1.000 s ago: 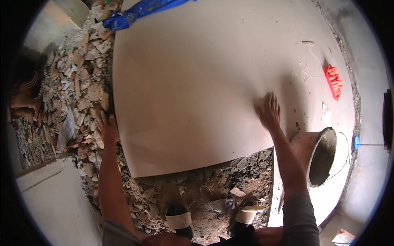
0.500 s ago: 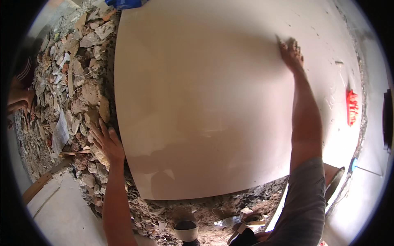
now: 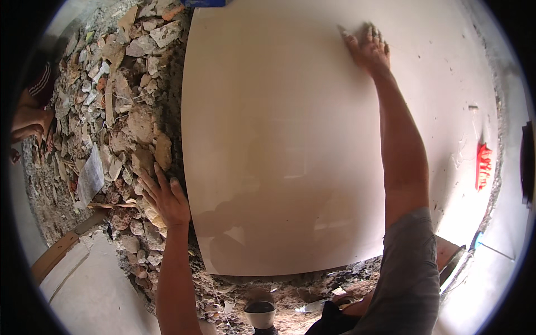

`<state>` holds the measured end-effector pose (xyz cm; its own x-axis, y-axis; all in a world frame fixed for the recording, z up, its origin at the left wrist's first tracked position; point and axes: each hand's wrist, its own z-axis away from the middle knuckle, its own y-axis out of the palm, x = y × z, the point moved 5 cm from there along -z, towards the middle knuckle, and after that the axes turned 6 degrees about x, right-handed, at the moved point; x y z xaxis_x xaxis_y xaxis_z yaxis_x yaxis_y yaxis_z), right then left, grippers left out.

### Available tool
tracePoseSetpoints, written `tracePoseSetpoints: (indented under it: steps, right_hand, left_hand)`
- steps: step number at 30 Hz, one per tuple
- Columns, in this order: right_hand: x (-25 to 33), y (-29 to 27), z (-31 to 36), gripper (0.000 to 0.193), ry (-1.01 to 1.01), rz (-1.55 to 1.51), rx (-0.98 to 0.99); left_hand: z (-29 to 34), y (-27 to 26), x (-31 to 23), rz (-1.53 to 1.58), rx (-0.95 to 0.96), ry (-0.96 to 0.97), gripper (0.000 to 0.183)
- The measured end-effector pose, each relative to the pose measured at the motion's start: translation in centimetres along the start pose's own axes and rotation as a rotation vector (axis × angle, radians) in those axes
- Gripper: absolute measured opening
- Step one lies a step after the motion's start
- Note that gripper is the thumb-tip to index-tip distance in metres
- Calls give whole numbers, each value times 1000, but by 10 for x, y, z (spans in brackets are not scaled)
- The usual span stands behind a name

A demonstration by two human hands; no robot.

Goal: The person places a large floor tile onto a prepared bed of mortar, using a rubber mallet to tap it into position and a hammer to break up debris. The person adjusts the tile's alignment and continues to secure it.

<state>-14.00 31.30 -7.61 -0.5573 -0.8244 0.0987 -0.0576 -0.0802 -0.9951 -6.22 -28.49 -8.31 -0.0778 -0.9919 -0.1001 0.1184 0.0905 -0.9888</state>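
A large glossy beige tile lies in the middle, with reflections on its surface. My right hand is at the far right of it, palm down with the fingers apart, holding nothing. At the tile's left edge, my left hand is spread over broken rubble, its fingers pointing away from me. Whether its palm bears on the stones or on the tile's edge is hard to tell. Nothing shows in its fingers.
A red object lies on the pale surface at right. Something blue sits at the far edge. Another person's hand is at the far left. Near me are a small cup-like container, a pale slab and a wooden strip.
My right hand has slid farther away and to the left over the tile. My left hand stays at the tile's left edge. The whole view has shifted slightly.
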Motion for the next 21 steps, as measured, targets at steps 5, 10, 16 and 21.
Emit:
tracePoseSetpoints:
  steps: [5,10,16,21]
  right_hand:
    - [19,-3,37,94,-131,33,50]
    - [35,-18,46,90,-120,68,134]
    - [136,-5,34,88,-176,87,138]
    - [248,10,44,85,-333,50,177]
  left_hand:
    - [0,1,-1,-39,-3,-13,63]
    - [0,2,-1,-53,8,-37,63]
    - [-1,-1,-4,-104,26,-47,64]
    - [0,-6,-9,-78,20,-37,62]
